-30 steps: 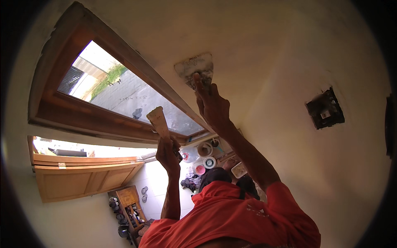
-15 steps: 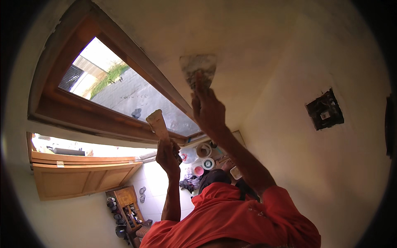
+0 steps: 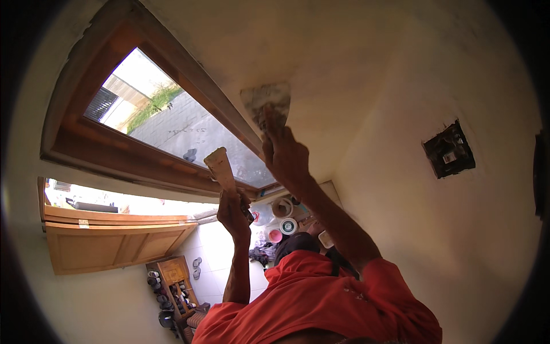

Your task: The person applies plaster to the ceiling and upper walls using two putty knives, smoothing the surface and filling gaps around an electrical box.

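My right hand (image 3: pixel 286 155) grips a wide, stained putty knife (image 3: pixel 264 97), index finger along it, its blade flat on the cream wall (image 3: pixel 338 63) just right of the wood-framed window (image 3: pixel 100 136). Lower and to the left, my left hand (image 3: pixel 232 215) is closed on a narrower putty knife (image 3: pixel 219 166), held upright with pale, crusty material on its blade, in front of the window's lower frame. A dark square recess (image 3: pixel 450 150) with rough edges sits in the wall on the right.
A wooden door (image 3: pixel 117 246) stands at lower left beside a shoe cabinet (image 3: pixel 172 275) with shoes. Sandals (image 3: pixel 196 269) lie on the tiled floor (image 3: pixel 209 255). Buckets (image 3: pixel 288 225), a pink container (image 3: pixel 275 235), plastic bags and dark cloths are below my hands.
My right hand and its putty knife first shifted slightly right, then moved left and a little downward along the wall. My left hand has barely moved and still holds its knife.
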Available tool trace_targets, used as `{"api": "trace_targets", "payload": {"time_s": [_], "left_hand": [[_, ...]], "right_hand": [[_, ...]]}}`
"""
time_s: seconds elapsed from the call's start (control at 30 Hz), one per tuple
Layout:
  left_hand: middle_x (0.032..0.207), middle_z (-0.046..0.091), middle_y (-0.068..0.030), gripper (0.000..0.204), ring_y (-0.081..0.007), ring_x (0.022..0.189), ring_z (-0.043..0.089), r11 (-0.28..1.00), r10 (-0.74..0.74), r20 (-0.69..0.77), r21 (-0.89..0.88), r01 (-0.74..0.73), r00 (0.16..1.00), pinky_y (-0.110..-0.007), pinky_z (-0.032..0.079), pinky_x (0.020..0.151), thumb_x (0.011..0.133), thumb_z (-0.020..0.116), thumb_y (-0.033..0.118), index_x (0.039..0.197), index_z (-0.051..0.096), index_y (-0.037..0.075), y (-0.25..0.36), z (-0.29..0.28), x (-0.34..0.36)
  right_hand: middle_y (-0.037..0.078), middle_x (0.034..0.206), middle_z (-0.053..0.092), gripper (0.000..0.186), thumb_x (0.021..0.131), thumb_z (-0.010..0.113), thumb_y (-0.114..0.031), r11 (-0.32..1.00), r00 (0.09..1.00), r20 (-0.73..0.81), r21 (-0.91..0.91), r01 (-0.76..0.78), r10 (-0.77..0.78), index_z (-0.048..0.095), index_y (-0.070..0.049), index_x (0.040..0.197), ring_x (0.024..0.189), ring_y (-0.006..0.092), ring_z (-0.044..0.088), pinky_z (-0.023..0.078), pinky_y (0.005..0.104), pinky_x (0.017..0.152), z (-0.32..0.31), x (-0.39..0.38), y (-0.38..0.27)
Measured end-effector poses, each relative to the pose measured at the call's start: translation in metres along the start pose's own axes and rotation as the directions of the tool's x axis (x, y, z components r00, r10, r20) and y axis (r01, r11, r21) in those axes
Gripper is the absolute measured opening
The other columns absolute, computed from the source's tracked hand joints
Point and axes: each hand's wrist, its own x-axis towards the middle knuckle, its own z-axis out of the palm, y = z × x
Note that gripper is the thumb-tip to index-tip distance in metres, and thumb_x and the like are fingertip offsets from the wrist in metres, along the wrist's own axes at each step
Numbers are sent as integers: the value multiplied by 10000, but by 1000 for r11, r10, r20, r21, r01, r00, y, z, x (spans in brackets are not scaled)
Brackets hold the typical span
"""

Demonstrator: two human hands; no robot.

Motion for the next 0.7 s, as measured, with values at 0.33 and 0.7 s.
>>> {"api": "trace_targets", "payload": {"time_s": [0.33,0.7], "left_hand": [[631,526,-3,314,-47,536,449,998,-60,-29,21,60,998,-235,340,492,1042,460,263,850,580,47,-6,-13,-4],[642,552,-15,262,-55,525,476,998,-40,-82,41,43,996,-233,371,480,1027,477,212,874,593,33,-12,-30,-4]], "right_hand": [[119,860,567,697,894,630,-176,997,974,217,33,-71,62,351,-200,1533,599,276,595,503,398,494,-27,-5,-9],[47,925,543,612,915,571,-144,650,638,570,-224,726,-517,448,-425,1445,746,165,609,474,334,620,-64,83,64]]}}
